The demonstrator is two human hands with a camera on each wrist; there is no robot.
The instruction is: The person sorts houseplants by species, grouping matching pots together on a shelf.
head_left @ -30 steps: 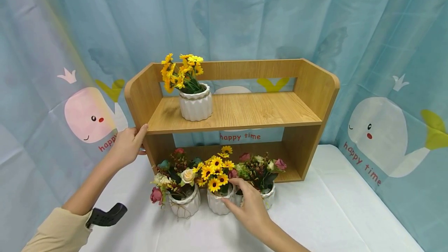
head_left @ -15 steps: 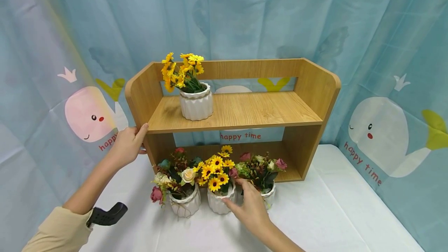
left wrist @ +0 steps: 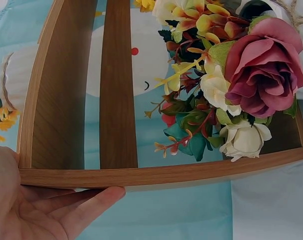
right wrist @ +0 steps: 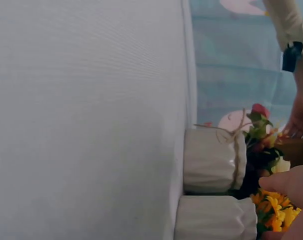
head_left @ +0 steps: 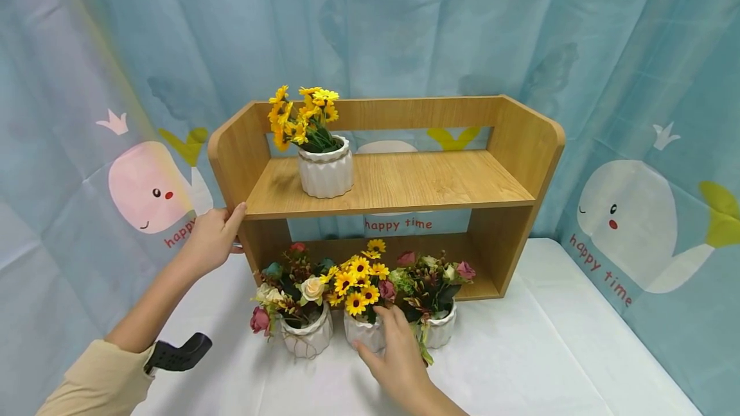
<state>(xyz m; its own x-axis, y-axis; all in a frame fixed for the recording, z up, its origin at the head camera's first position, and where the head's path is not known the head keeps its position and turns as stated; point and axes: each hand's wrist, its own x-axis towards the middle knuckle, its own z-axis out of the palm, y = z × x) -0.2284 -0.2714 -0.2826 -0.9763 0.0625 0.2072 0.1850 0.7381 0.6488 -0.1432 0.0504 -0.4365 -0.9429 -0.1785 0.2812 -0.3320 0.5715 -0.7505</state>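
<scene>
I'm on the middle pot (head_left: 357, 329) now, standing upright on the white table (head_left: 497, 352) in front of the shelf (head_left: 416, 175), its yellow blooms (head_left: 357, 278) leaning up before the lower bay. And there's the change: the right hand (head_left: 399, 358) slides left and a touch nearer me over the last second, out of the gap beside the right pot (head_left: 442, 331) and across the front of the middle one. The pot itself hasn't budged. I judge that this puts the work on the middle pot, at the hand-placing stage, with nothing lifted. Thumb and fingers are spread, thumb before the pot's front, fingers by the rim at its right; I see no firm hold, and from here I can't tell whether skin meets the pot. With the hand off it, a leafy strand (head_left: 426, 342) comes into my view, hanging beside the right pot. On the other side the left pot (head_left: 308, 336) sits just beside the middle one, a twine bow on its front. Farther out, the left hand (head_left: 212, 236) stays put and grips the shelf's left panel, thumb at the front edge, fingers along the outer face; I read that as steadying. Up top, the upper pot (head_left: 325, 175) stands toward the left of the board, unmoved, with the blue curtain (head_left: 393, 31) behind everything.
</scene>
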